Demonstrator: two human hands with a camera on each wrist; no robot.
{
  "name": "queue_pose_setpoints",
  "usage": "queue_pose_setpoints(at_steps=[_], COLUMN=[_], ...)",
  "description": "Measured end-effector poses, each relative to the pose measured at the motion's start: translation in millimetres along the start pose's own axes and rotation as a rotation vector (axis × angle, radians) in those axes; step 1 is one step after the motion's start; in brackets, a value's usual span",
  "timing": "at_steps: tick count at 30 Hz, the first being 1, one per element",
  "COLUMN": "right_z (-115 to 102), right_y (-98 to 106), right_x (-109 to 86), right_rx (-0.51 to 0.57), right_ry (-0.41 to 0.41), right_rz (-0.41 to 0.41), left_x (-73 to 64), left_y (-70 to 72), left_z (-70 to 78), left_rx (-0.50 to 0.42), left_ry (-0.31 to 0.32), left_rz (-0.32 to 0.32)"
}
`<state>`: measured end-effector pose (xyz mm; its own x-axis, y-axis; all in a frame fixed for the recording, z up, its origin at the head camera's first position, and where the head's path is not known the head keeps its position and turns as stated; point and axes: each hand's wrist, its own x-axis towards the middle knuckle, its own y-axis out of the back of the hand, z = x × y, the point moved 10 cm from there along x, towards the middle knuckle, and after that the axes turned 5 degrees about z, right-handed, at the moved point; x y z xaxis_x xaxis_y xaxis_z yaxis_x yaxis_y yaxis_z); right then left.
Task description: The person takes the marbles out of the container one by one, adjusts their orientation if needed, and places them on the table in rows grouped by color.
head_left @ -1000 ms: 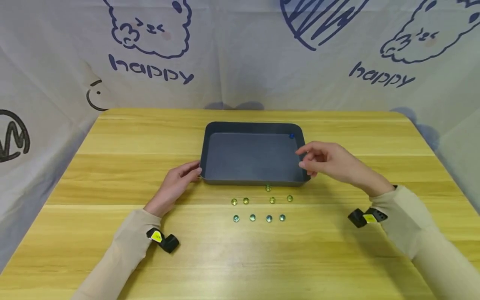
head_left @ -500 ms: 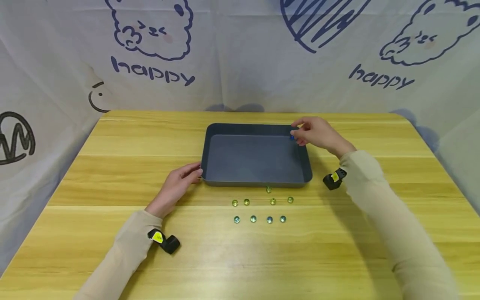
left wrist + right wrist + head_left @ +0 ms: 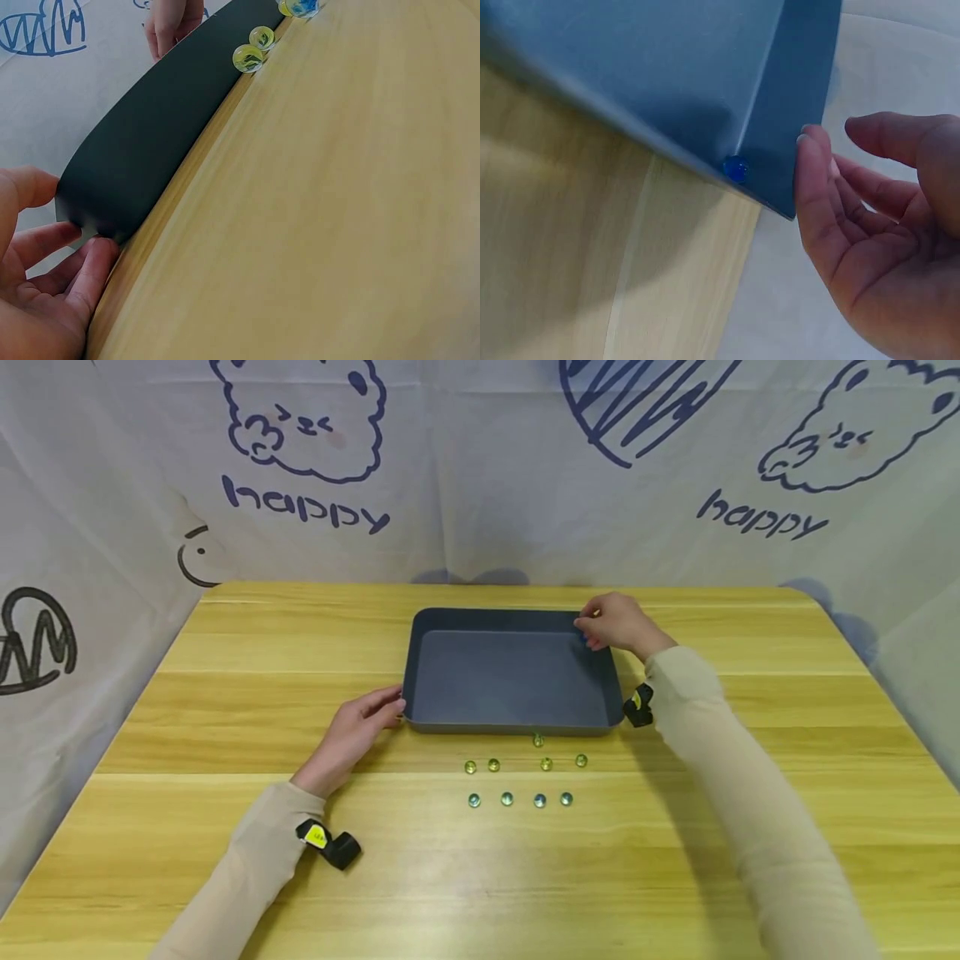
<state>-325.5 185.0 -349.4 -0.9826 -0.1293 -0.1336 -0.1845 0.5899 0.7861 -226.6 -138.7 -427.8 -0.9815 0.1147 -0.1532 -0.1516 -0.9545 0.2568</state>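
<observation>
A shallow dark grey tray (image 3: 510,681) rests on the wooden table. My left hand (image 3: 352,735) lies at its near left corner; in the left wrist view, the fingertips (image 3: 101,251) touch the outside of the wall. My right hand (image 3: 618,625) is at the far right corner. In the right wrist view its fingers (image 3: 817,180) meet the wall's outer side, and the thumb stands apart with nothing pinched. One blue marble (image 3: 736,169) sits inside the tray in that corner, mostly covered by the hand in the head view.
Several yellow-green marbles (image 3: 546,764) lie loosely in front of the tray, one close to its front wall. Nearer me is a row of several blue-green marbles (image 3: 507,799). A white cloth (image 3: 480,485) with drawings hangs behind the table (image 3: 450,885).
My right hand has moved from beside the tray's right wall up and away to the far right corner, over the blue marble. My left hand stays at the near left corner.
</observation>
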Motion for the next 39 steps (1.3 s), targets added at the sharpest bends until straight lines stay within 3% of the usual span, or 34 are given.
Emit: queue_pose_setpoints(at_steps=[11, 17, 28, 39], right_z=[-2.5, -9.3, -12.7, -10.6], right_y=[-1.0, -2.8, -10.7, -19.3], right_x=[1.2, 6.5, 17.9, 22.5], right_rx=[-0.112, -0.276, -0.502, -0.603], right_ry=[-0.028, 0.002, -0.013, -0.042], right_rz=[-0.004, -0.016, 0.005, 0.002], left_x=[-0.5, -0.9, -0.9, -2.4], left_y=[0.7, 3.1, 1.6, 0.5], left_z=[1.1, 1.1, 1.6, 0.7], left_rx=[-0.001, -0.002, -0.014, 0.0], left_ry=[-0.002, -0.001, -0.008, 0.0], left_rz=[0.002, 0.009, 0.006, 0.002])
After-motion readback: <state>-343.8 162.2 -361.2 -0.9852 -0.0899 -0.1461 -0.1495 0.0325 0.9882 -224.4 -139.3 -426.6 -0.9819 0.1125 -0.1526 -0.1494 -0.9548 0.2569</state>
